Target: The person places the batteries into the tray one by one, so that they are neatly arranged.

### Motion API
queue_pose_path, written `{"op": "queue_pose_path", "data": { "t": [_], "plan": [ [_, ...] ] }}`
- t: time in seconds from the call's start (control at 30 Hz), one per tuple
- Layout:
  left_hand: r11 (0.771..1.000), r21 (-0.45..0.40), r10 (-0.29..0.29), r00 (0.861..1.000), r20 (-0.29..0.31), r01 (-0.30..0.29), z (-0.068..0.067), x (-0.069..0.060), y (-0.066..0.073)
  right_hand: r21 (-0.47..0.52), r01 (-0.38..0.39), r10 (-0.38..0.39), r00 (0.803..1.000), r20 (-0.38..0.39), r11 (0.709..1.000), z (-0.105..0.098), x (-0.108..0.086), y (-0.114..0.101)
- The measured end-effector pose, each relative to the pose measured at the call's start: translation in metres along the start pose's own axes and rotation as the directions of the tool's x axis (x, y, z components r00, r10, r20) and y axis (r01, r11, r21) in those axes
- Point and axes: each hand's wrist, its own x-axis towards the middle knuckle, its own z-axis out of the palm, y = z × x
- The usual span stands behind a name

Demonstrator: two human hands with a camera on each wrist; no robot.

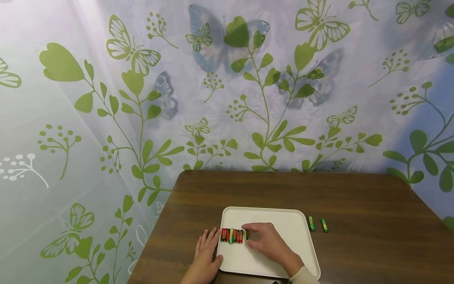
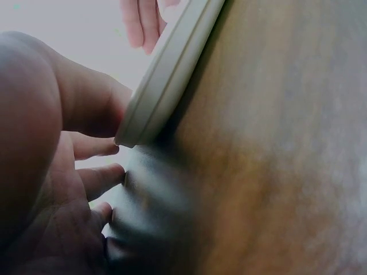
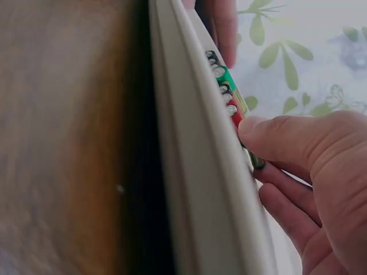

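Note:
A row of red-and-black batteries lies side by side in the left part of a white tray. One green battery stands out within that row. At the row's right end my right hand pinches another green battery between thumb and fingers, and its dark green end shows in the right wrist view. My left hand rests at the tray's left edge with fingers extended. In the left wrist view the thumb of that hand touches the tray's rim.
Two more green batteries lie apart on the brown wooden table, right of the tray. A curtain printed with leaves and butterflies hangs behind the table and along its left side.

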Motion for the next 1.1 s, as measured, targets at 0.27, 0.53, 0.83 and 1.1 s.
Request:
{"op": "queue_pose_path", "data": {
  "t": [0.27,0.53,0.83,1.1],
  "plan": [
    [1.0,0.019,0.012,1.0,-0.01,-0.012,0.002,0.002,-0.006,-0.085,0.012,-0.011,1.0,0.014,0.996,0.004,0.005,-0.007],
    [1.0,0.017,0.022,1.0,-0.001,-0.022,0.001,0.004,-0.01,-0.116,0.014,-0.014,1.0,0.006,0.993,0.001,0.003,-0.008],
    [1.0,0.025,0.019,1.0,0.0,-0.019,0.001,0.004,-0.011,0.013,-0.166,0.167,0.984,-0.058,0.986,-0.031,-0.007,0.007],
    [0.999,0.052,-0.01,1.0,0.012,0.01,0.002,0.007,-0.015,-0.04,-0.14,0.136,0.987,-0.087,0.989,-0.065,-0.018,0.029]
  ]
}}
